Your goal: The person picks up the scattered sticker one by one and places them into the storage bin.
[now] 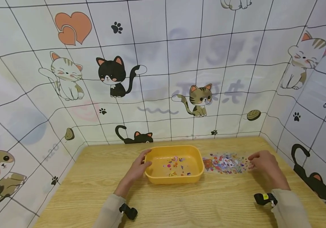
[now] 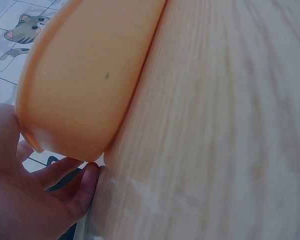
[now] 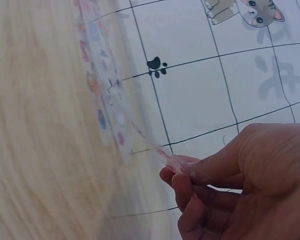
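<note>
A yellow plastic basin [image 1: 174, 180] stands on the table with several small colourful pieces [image 1: 175, 163] lying inside. My left hand [image 1: 136, 168] holds its left end, the thumb at the rim and other fingers at the outer wall, as the left wrist view shows from close by. To the basin's right lies thin clear plastic [image 1: 227, 163], a sheet or a bag, covered with colourful cartoon figures such as a bear and a white animal. Thumb and fingertips of my right hand [image 1: 266, 163] pinch its right edge, which rises slightly off the table in the right wrist view.
The wooden table [image 1: 180, 205] reaches back to a wall covering [image 1: 151, 72] with black grid lines and printed cats, which also closes off both sides. Each forearm wears a black wrist camera [image 1: 128, 211] over a light sleeve.
</note>
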`<control>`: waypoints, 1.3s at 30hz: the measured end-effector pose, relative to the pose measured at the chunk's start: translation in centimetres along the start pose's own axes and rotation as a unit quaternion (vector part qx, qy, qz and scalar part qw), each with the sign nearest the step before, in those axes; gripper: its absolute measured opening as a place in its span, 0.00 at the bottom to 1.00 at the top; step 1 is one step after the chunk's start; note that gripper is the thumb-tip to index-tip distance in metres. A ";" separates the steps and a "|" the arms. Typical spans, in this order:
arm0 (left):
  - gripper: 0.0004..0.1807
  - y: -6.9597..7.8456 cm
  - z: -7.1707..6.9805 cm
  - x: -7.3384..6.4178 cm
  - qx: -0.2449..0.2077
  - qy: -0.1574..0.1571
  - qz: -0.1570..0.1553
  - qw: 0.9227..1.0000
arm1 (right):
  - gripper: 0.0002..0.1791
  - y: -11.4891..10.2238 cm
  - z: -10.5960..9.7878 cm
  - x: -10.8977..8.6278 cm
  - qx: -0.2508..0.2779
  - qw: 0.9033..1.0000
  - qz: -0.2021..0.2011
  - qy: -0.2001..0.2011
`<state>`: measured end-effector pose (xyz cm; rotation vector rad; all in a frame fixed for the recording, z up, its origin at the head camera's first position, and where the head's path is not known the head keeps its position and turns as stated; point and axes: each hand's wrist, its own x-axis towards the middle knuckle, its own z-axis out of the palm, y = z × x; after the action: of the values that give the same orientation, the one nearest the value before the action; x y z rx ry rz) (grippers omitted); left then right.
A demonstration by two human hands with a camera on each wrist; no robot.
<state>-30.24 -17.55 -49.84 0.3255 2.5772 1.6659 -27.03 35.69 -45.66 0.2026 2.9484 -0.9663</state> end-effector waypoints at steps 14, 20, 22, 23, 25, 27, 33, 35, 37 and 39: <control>0.31 -0.1 -0.2 -0.3 -0.005 0.006 0.009 1.000 | 0.15 -2.3 -2.0 -1.4 -0.036 0.993 -0.057 0.102; 0.31 -0.2 -0.2 0.0 -0.005 -0.002 0.004 1.000 | 0.14 -4.2 -2.6 -2.4 -0.026 0.988 -0.096 0.122; 0.31 -0.1 -0.2 0.1 -0.003 -0.004 0.007 1.000 | 0.14 -4.8 -2.8 -2.7 -0.023 0.985 -0.109 0.131; 0.31 -0.1 -0.2 0.1 -0.003 -0.006 0.005 1.000 | 0.14 -5.1 -2.9 -2.8 -0.021 0.984 -0.114 0.137; 0.30 0.0 -0.2 0.2 -0.001 -0.009 0.005 1.000 | 0.14 -5.7 -3.0 -3.2 -0.020 0.981 -0.121 0.148; 0.30 0.1 -0.1 0.3 0.001 -0.010 0.004 1.000 | 0.14 -6.3 -3.1 -3.5 -0.022 0.979 -0.124 0.157; 0.30 0.1 -0.1 0.3 0.006 -0.007 0.002 1.000 | 0.13 -8.0 -2.8 -4.1 -0.012 0.976 -0.148 0.162; 0.30 0.1 -0.1 0.2 0.006 -0.008 0.000 1.000 | 0.14 -8.6 -2.5 -4.2 -0.010 0.975 -0.158 0.157; 0.30 0.0 -0.1 0.1 0.006 -0.006 -0.003 1.000 | 0.13 -9.2 -2.2 -4.1 -0.012 0.973 -0.169 0.157; 0.30 0.0 -0.2 0.0 0.005 -0.005 -0.006 1.000 | 0.13 -9.9 -1.9 -4.0 -0.009 0.973 -0.177 0.150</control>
<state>-30.25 -17.77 -49.76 0.3189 2.5753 1.6440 -24.37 28.46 -38.09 -0.2056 3.3468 -1.0240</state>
